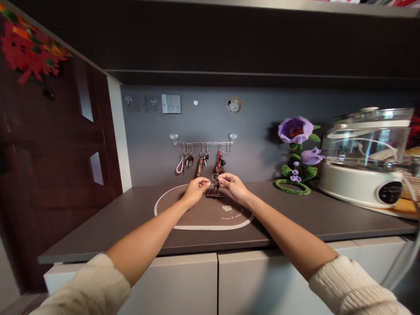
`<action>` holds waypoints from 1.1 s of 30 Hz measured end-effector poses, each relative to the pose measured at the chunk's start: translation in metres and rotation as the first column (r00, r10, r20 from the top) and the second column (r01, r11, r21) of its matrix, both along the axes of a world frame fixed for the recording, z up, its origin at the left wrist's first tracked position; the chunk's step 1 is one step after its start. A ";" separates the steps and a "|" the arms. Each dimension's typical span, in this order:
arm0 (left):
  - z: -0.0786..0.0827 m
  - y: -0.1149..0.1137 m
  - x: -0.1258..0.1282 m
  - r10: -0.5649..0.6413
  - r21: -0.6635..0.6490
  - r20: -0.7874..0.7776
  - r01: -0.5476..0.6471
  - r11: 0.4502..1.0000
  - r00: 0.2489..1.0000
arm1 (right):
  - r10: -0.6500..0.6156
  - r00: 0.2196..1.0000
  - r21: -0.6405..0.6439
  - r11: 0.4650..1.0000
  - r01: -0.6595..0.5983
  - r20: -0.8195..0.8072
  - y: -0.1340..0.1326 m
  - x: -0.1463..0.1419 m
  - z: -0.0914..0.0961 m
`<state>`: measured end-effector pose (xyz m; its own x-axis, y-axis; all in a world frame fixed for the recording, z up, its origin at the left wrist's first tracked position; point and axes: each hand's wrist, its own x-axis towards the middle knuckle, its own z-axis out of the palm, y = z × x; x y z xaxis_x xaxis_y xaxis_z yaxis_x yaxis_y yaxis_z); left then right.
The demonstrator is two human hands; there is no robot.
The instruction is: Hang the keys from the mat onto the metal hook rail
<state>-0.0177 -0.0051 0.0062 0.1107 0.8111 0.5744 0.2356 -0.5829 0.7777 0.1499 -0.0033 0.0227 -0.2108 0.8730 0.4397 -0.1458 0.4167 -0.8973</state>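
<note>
Well, at the frame's left stands a dark door with a red paper ornament in its upper corner. At centre, the left hand pinches one side of a key ring, fingertips closed on it. The ring sits between both hands, just above a grey mat. Its keys hang straight down, long axis vertical, tips toward the mat. The right hand pinches the ring's other side. Behind them, more keys hang from a wall rail. White lettering on the mat is too small to read. Right of centre stands a purple flower, then a cooker.
</note>
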 end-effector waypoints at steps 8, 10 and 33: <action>-0.001 -0.002 0.000 0.034 0.017 -0.127 -0.032 0.999 0.991 | -0.056 0.996 0.029 0.998 0.058 -0.070 0.001 0.010 0.019; -0.003 0.000 0.000 0.041 0.031 -0.140 -0.037 0.999 0.989 | -0.061 0.996 0.031 0.998 0.063 -0.065 0.003 0.012 0.023; -0.009 0.005 -0.001 0.055 0.105 -0.255 -0.028 0.994 0.965 | -0.262 0.923 -0.135 0.963 0.232 -0.282 0.063 0.021 0.083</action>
<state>-0.0190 -0.0005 -0.0030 0.2328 0.7581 0.6092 0.4456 -0.6399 0.6261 0.1713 0.0595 0.1062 0.1431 0.9221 0.3595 -0.3130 0.3868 -0.8674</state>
